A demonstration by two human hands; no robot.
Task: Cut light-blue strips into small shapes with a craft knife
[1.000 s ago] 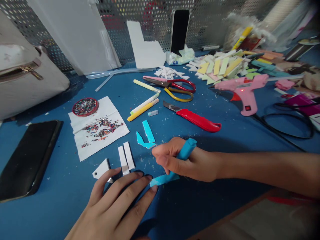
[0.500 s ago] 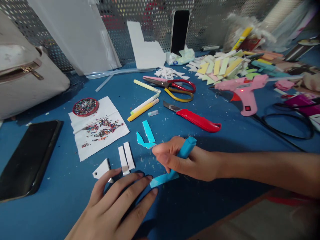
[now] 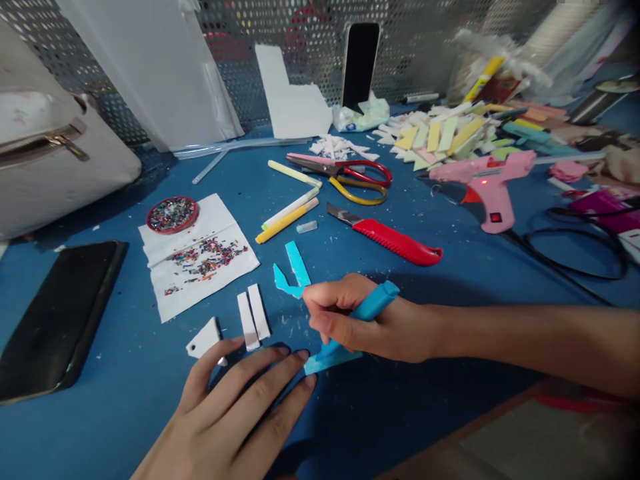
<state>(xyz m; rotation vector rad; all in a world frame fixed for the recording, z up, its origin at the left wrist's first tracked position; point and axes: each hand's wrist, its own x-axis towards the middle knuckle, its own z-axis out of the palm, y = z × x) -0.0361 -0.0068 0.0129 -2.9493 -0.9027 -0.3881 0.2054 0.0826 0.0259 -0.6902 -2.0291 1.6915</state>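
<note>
My right hand (image 3: 360, 320) is closed around a blue marker (image 3: 375, 301), whose tip rests on a blue strip (image 3: 330, 361) on the table. Spread flat beside that strip is my left hand (image 3: 245, 407), with fingertips at the strip's left end. Two white strips (image 3: 253, 319) lie just beyond the left fingers. A white piece with a small hole (image 3: 204, 340) is partly covered by the left index finger. Farther off, more blue pieces (image 3: 297, 264) lie past my right knuckles.
A red utility knife (image 3: 397, 241) with its blade out, scissors (image 3: 360, 175) and yellow markers (image 3: 287, 220) lie ahead. At right is a pink glue gun (image 3: 493, 183) with a black cable. A dish of beads (image 3: 173, 214) sits on paper beside a phone (image 3: 60, 313).
The marker in my right hand has shifted left along the blue strip and tilts lower. My left hand stays nearly in place, and the strip has moved slightly right.
</note>
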